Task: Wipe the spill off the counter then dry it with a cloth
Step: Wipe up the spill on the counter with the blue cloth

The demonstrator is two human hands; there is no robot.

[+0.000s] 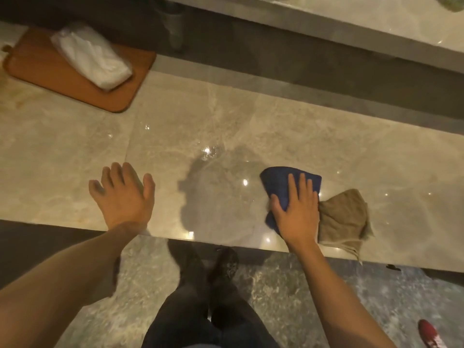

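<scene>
Blue cloth (281, 187) near counter (251, 121) edge

Head camera looks steeply down, close over counter (251, 126).

No readable text, label, brand, number or sign anywhere in view. Checked: tissue pack (91, 59) at 10 o'clock, wrapper plain and blurred; tray (37, 69) under it, unmarked; blue cloth (278, 184) and tan cloth (344, 217) at 4 o'clock, no tags legible; counter (251, 126), bare stone veining only.
</scene>
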